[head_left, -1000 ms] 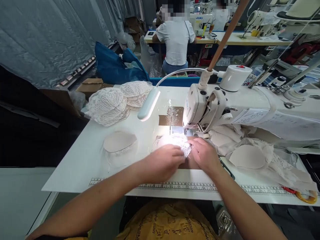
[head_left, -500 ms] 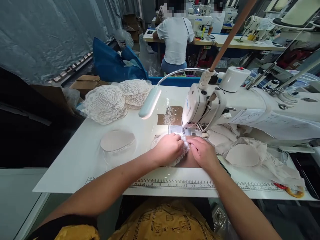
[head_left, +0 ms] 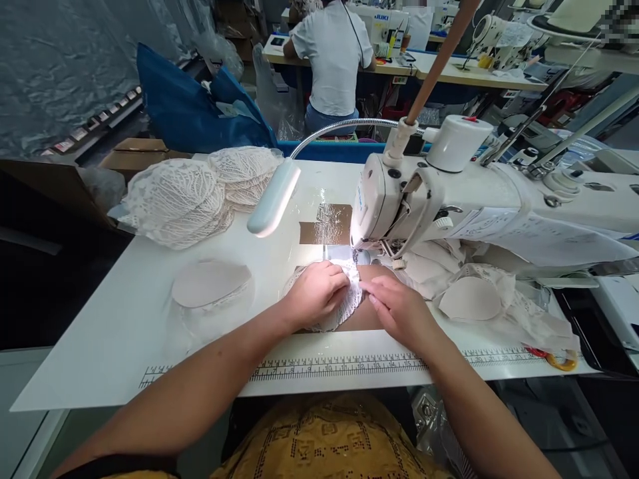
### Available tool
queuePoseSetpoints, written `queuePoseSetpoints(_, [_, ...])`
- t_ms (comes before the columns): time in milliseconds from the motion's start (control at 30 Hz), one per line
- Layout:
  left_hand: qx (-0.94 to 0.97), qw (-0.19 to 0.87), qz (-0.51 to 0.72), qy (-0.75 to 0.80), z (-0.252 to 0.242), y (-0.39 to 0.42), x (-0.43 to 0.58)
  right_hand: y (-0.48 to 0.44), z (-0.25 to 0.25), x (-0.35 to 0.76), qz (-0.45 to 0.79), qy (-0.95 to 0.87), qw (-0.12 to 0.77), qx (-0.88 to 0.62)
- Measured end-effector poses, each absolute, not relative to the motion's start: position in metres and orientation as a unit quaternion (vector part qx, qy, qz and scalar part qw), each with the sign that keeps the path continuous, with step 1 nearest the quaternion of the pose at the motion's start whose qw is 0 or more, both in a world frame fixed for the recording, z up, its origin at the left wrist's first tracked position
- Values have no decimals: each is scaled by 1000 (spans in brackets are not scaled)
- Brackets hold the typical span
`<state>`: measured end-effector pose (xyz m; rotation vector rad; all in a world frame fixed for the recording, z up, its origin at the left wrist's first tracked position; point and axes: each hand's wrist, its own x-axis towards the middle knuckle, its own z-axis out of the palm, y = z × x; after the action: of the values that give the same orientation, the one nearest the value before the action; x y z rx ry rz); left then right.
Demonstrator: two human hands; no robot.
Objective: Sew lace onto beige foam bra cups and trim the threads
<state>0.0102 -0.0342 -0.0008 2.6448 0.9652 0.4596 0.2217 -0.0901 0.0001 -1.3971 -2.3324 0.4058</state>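
Beyond the lace (head_left: 353,293), a JUKI sewing machine (head_left: 380,28)

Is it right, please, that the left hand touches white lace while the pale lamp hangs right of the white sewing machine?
In the head view, the pale lamp hangs left, not right, of the sewing machine; the left hand touches white lace.

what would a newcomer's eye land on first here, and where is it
Most likely the big white sewing machine across the right side of the white table, with a pale lamp on a bendy metal neck left of its head. Next, the brightly lit lace piece near the needle, the left hand on it and the right hand at its right edge. Back left sits a heap of lace pieces.
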Motion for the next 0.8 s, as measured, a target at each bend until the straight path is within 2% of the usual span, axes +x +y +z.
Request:
queuePoseSetpoints(100, [908,172,174,340,-1,-33,10,-94,-7,220,81,-866,141,-473])
queuePoseSetpoints(200, [892,198,198,354,1,-32,9,-98,-13,219,31,-873,137,-468])
queuePoseSetpoints(433, [893,203,186,356,5,-32,7,-106,-11,216,42,-857,124,-498])
queuePoseSetpoints(800, [955,89,168,226,-4,-38,11,-111,-14,216,12,-857,139,-495])
